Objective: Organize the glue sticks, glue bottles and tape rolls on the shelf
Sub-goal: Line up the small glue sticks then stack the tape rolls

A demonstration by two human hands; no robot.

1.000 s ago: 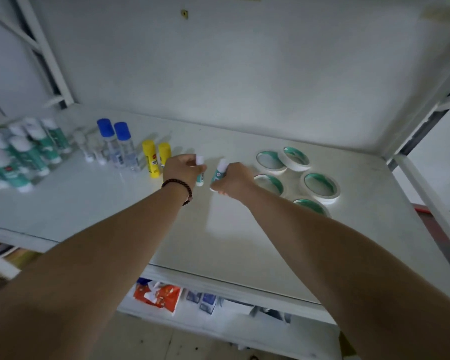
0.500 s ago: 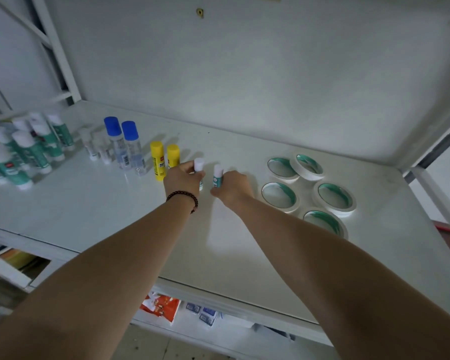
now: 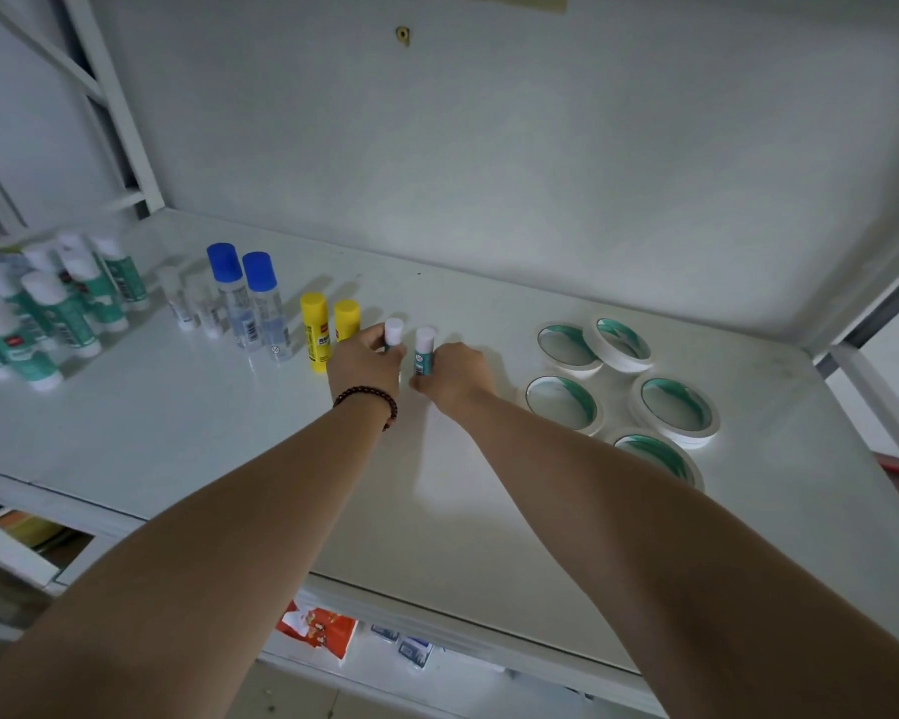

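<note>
Left hand [image 3: 365, 361] pinched one small glue stick [image 3: 392, 335]; right hand [image 3: 450, 376] pinched its twin [image 3: 424, 351] low on the barrel. Both sticks stood upright mid-shelf [image 3: 177, 422], side by side, at 3 o'clock of the yellow sticks [image 3: 316, 332]. White caps, teal labels. Likely light, rigid, smooth plastic, prone to tipping; best gripped at the barrel, not the cap. Tape rolls [image 3: 674, 404] lay at 3 o'clock, well apart.

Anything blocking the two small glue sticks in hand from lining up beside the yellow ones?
Nothing visible. The left hand and right hand each hold a small glue stick upright, just right of the yellow glue sticks; bare shelf around them.
</note>
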